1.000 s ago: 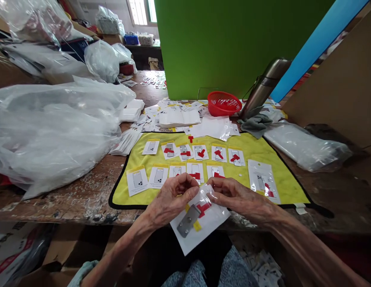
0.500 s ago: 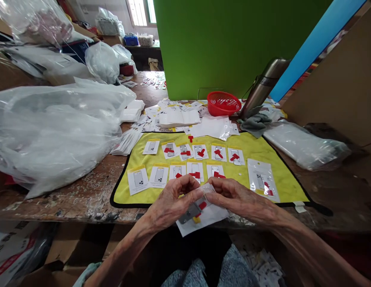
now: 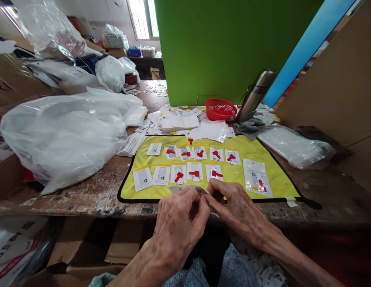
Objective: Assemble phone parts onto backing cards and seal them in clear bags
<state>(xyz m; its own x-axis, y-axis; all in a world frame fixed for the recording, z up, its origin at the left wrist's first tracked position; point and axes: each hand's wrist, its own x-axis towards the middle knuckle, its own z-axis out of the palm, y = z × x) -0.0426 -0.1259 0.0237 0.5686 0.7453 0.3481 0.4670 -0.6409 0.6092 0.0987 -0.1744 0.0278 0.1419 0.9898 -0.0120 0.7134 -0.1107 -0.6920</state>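
Both hands pinch a small clear-and-white plastic bag (image 3: 181,188) at the front edge of the mat. My left hand (image 3: 181,225) is closed on it, its back toward me. My right hand (image 3: 233,207) pinches the bag's edge with thumb and fingers, the two hands' fingertips almost touching. Most of the bag and its contents are hidden behind my fingers. Beyond, on a yellow mat (image 3: 218,166) with black edging, lie two rows of printed cards (image 3: 161,174), most topped with red T-shaped tabs (image 3: 194,173). A filled bag (image 3: 257,178) lies at the mat's right.
Behind the mat are stacked white bags (image 3: 179,122), a red basket (image 3: 220,110), a steel flask (image 3: 257,93) and a grey cloth (image 3: 249,126). A large translucent bag (image 3: 68,127) bulges at left. Plastic packs (image 3: 295,145) lie right. A green panel (image 3: 233,48) stands behind.
My hands have turned the bag from hanging toward me to mostly hidden behind the fingers. My left hand has rolled over and come nearer. The camera view has shifted slightly.
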